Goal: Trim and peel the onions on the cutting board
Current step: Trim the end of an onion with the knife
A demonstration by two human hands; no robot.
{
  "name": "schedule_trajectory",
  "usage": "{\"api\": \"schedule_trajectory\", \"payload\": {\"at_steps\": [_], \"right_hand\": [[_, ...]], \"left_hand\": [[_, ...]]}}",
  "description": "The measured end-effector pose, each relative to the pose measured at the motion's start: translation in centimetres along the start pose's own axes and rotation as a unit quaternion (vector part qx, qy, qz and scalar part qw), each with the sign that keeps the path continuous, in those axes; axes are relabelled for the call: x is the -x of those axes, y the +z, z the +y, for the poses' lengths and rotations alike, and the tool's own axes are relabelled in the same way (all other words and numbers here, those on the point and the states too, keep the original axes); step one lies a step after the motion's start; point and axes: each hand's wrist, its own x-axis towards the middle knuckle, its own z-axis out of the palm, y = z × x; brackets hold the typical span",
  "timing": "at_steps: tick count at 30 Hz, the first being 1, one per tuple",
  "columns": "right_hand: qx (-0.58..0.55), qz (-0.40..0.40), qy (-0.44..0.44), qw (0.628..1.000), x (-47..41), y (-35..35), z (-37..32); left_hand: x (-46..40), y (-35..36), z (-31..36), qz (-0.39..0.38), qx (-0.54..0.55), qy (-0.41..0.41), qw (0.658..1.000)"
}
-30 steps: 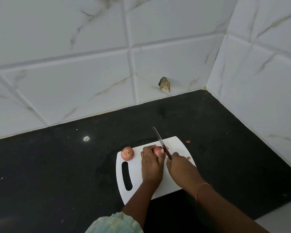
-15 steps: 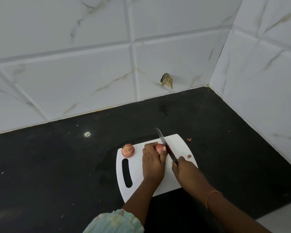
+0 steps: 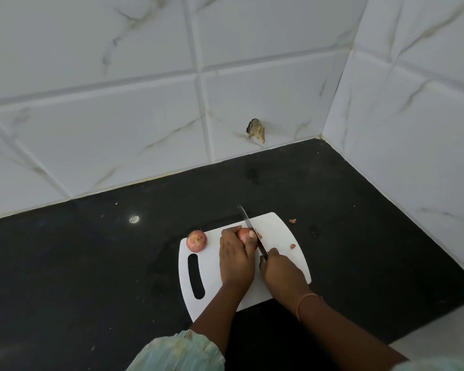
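A white cutting board [image 3: 276, 231] with a slot handle lies on the black counter. My left hand [image 3: 236, 259] grips a small pink onion [image 3: 243, 234] at the board's far middle, fingers curled over it. My right hand [image 3: 280, 271] grips the handle of a knife [image 3: 248, 226] whose blade rests against the onion's right end, tip pointing away from me. A second pink onion [image 3: 196, 240] sits free at the board's far left corner. A small trimmed piece [image 3: 292, 246] lies on the board's right side.
The black counter [image 3: 91, 263] runs into a corner of white marble-look tiles, with walls at the back and the right. A damaged hole [image 3: 255, 129] shows in the back wall. A skin scrap [image 3: 292, 221] lies on the counter beyond the board.
The knife blade has shifted slightly along the onion's right end while my left hand kept holding the onion. The second onion has stayed in place.
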Motion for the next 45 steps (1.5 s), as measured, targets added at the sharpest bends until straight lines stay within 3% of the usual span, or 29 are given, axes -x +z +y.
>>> {"api": "schedule_trajectory", "payload": {"at_steps": [16,25,31,33,43,45], "right_hand": [[0.054,0.077,0.002,0.996,1.5,-0.2,2.9],[0.043,0.144,0.047,0.988,1.9,-1.2,4.1],[0.046,0.121,-0.011,0.991,2.8,-0.2,3.8],[0.015,0.148,0.001,0.989,2.5,-0.4,4.4],[-0.002,0.21,0.037,0.977,0.9,-4.2,8.1],[0.012,0.191,0.033,0.981,0.9,-4.2,7.9]], "left_hand": [[0.2,-1.9,0.1,-0.004,0.158,-0.036,0.987],[0.5,-1.6,0.1,0.006,0.158,-0.014,0.987],[0.3,-0.6,0.3,0.074,0.133,-0.046,0.987],[0.2,-0.5,0.0,0.087,0.136,-0.043,0.986],[0.0,-0.4,-0.2,0.085,0.148,-0.028,0.985],[0.1,-0.4,-0.1,0.087,0.149,-0.03,0.985]]}}
